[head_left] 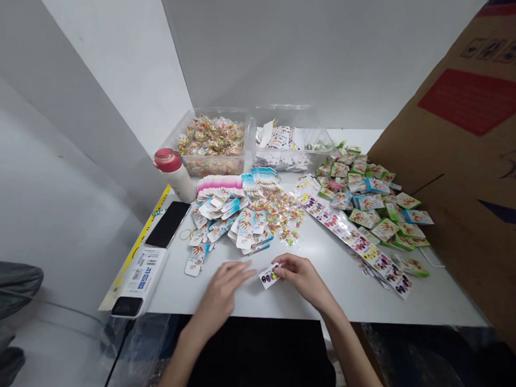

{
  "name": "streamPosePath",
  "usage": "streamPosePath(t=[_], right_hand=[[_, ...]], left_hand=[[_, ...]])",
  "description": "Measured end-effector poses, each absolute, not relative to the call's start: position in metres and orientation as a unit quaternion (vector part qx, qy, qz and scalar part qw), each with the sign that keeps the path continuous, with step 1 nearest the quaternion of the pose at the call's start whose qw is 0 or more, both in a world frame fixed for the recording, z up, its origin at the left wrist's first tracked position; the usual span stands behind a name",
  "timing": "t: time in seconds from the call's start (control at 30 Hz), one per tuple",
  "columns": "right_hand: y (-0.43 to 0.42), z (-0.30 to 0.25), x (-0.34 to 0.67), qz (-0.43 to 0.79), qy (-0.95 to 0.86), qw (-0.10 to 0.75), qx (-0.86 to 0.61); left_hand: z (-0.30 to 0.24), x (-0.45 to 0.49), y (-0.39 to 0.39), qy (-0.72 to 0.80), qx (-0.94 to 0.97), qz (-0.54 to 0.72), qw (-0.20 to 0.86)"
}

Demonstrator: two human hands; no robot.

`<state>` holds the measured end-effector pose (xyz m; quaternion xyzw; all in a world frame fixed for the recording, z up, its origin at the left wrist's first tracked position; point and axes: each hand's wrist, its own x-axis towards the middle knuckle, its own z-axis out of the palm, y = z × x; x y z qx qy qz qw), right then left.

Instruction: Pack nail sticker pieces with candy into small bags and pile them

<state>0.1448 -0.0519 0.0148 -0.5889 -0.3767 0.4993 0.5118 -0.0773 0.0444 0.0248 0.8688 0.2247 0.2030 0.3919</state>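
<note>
Near the table's front edge, my right hand (295, 273) pinches a small white sticker card (268, 276) printed with dark and yellow ovals. My left hand (227, 288) is just left of the card, fingers stretched out and slightly blurred, with nothing visible in it. Beyond the hands lies a pile of flat blue-and-white cartons (246, 224) with hands pictured on them. Small clear packets of coloured beads (278, 208) are heaped beside the pile. To the right, long strips of oval stickers (354, 239) run diagonally across the table.
Behind stand a clear bin (212, 163) of bead packets and another clear bin (285, 155) of sticker cards. Small filled boxes (368, 204) heap up by a large cardboard box (459, 185). On the left are a red-capped bottle (179, 178), a phone (168, 224) and a white device (138, 279) with a cable.
</note>
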Motion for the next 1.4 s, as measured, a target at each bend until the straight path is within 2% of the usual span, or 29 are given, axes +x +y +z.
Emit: streamPosePath(t=[0.07, 0.13, 0.27, 0.37, 0.47, 0.53, 0.63, 0.73, 0.83, 0.93, 1.07, 1.4], right_hand=[[-0.055, 0.016, 0.149, 0.494, -0.361, 0.519, -0.597], [-0.057, 0.02, 0.151, 0.49, -0.353, 0.524, -0.601], [-0.057, 0.033, 0.149, 0.484, -0.347, 0.535, -0.599], [-0.055, 0.04, 0.148, 0.479, -0.336, 0.543, -0.603], [-0.054, 0.043, 0.149, 0.471, -0.324, 0.555, -0.605], [-0.055, 0.045, 0.149, 0.471, -0.313, 0.566, -0.6], [-0.056, 0.05, 0.146, 0.483, -0.302, 0.584, -0.578], [-0.057, 0.059, 0.14, 0.497, -0.304, 0.602, -0.546], [-0.057, 0.068, 0.132, 0.498, -0.311, 0.613, -0.528], [-0.056, 0.074, 0.13, 0.479, -0.318, 0.614, -0.54], [-0.057, 0.079, 0.139, 0.435, -0.344, 0.592, -0.584], [-0.065, 0.106, 0.148, 0.309, -0.491, 0.471, -0.665]], left_hand=[[0.031, -0.102, 0.069, 0.268, 0.926, 0.159, 0.214], [0.033, -0.123, 0.093, 0.311, 0.939, 0.119, 0.085], [0.028, -0.148, 0.131, 0.244, 0.967, 0.067, -0.007], [0.027, -0.151, 0.149, 0.183, 0.982, 0.052, -0.016], [0.04, -0.146, 0.154, 0.162, 0.983, 0.084, 0.031], [0.053, -0.139, 0.145, 0.182, 0.97, 0.118, 0.109], [0.065, -0.122, 0.11, 0.265, 0.885, 0.172, 0.343], [0.062, -0.099, 0.064, 0.325, 0.707, 0.202, 0.595], [0.054, -0.075, 0.027, 0.327, 0.577, 0.196, 0.722], [0.053, -0.059, 0.011, 0.287, 0.557, 0.176, 0.759], [0.065, -0.05, 0.012, 0.281, 0.584, 0.148, 0.747], [0.085, -0.026, 0.009, 0.277, 0.599, 0.152, 0.736]])
